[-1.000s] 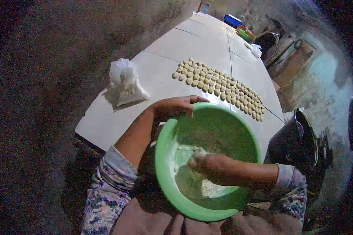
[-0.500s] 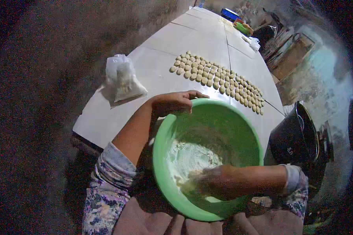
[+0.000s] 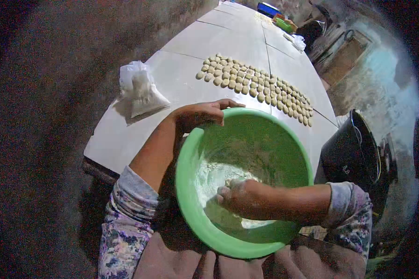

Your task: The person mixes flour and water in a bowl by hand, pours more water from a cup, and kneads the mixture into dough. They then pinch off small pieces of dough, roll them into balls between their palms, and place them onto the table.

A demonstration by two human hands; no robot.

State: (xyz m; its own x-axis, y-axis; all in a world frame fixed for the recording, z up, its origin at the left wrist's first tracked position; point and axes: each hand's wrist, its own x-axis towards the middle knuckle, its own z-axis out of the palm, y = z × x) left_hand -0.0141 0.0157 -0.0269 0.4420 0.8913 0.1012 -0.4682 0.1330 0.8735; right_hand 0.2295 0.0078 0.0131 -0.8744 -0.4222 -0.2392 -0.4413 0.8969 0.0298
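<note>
A large green bowl (image 3: 189, 186) is tilted in front of my body, against the near edge of the table. White flour (image 3: 209, 181) lies on its inner left side and bottom. My left hand (image 3: 202, 114) is wrapped over the bowl's upper left rim, fingers bent along it. Inside the bowl, my right hand (image 3: 242, 197) is closed with curled fingers in the flour, which coats the fingertips. What its fingers hold, if anything, is hidden.
Rows of small dough pieces (image 3: 251, 83) lie on the white table (image 3: 172, 65). A plastic bag of white powder (image 3: 142, 90) stands at the left. The black bucket (image 3: 347, 153) is at the right. Blue container (image 3: 268, 9) and green container (image 3: 284, 24) sit at the far end.
My right hand has moved up in the bowl and its fingers have curled closed. The view has shifted slightly, and my left hand remains on the rim.
</note>
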